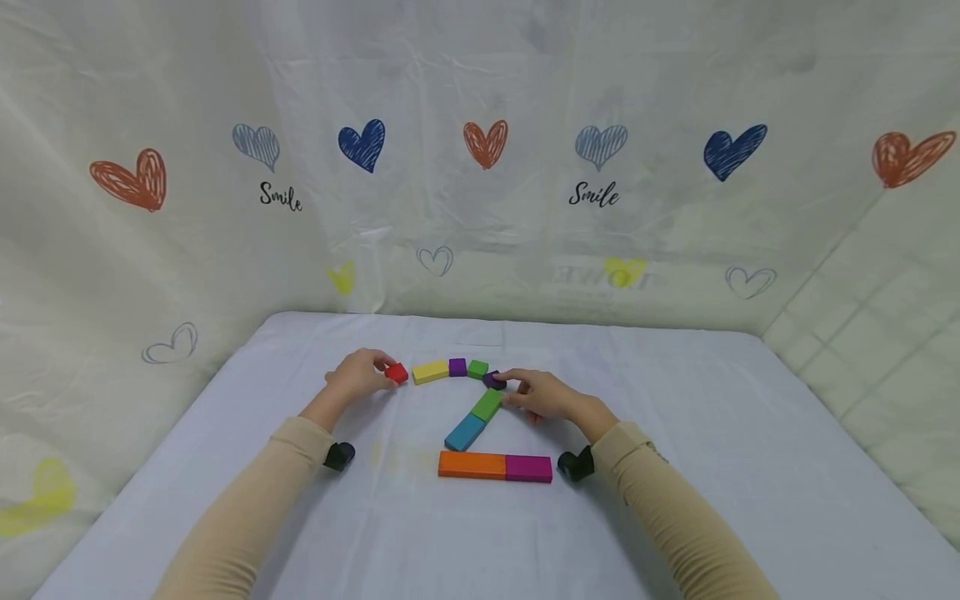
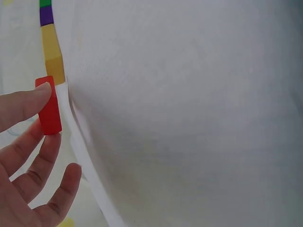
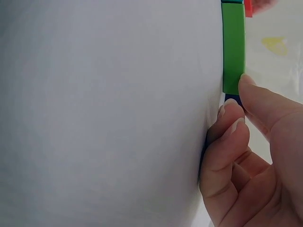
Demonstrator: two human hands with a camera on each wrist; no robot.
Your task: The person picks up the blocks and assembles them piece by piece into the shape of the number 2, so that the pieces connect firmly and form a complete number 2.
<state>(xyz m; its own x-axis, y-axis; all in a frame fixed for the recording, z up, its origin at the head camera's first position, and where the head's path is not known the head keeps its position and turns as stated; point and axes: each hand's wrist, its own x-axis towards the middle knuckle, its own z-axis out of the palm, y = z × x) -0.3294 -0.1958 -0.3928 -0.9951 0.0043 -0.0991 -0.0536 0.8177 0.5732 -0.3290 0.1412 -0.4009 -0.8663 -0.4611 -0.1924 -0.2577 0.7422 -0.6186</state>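
Observation:
My left hand pinches a red block between thumb and fingers, just left of a yellow block. A purple block and a small green block continue the curved row rightward. At its right end, my right hand pinches a dark purple block, largely hidden by the fingers in the right wrist view. The thumb there lies against the end of a longer green block. From that green block, a blue block carries the line down to the left.
Nearer the body, an orange block and a magenta block lie end to end. All the blocks lie on a white cloth-covered table. Behind rises a pale curtain printed with hearts.

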